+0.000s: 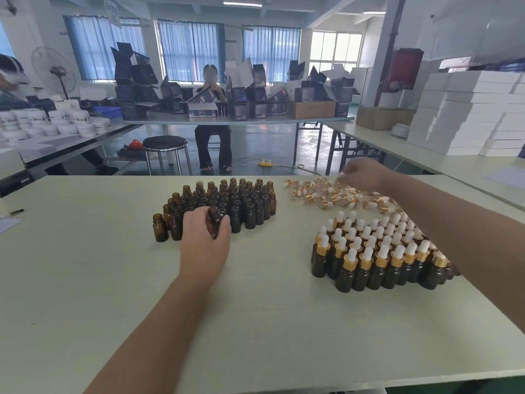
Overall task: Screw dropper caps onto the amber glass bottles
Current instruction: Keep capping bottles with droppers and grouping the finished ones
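1. The fingers (194, 217) of the left hand (204, 237) curl round one amber bottle (214, 220), with the thumb on its near side. The bottle tilts at the front edge of the group, its open neck pointing up and away. This looks like a grip meant to steady the glass while a cap is turned on.
2. The right hand (360, 173) reaches across to the far right, its fingertips (345, 174) over the loose dropper caps (326, 194). Blur hides whether they are spread or pinching a cap, so I cannot tell. Judging by the reach, it is fetching the next cap.
3. The uncapped bottles (227, 200) stand upright and packed together, just behind the left hand. Their mouths are open. The dark glass hides whether anything is inside.
4. The dropper caps lie in a scattered heap, gold collars and white bulbs jumbled, at the far edge of the surface (255, 322), to the right of the open bottles.
5. The capped bottles (377, 251) stand in tight rows near the right forearm, well apart from the open ones. That probably keeps finished work separate.
6. A pen (15, 213) lies at the far left edge.
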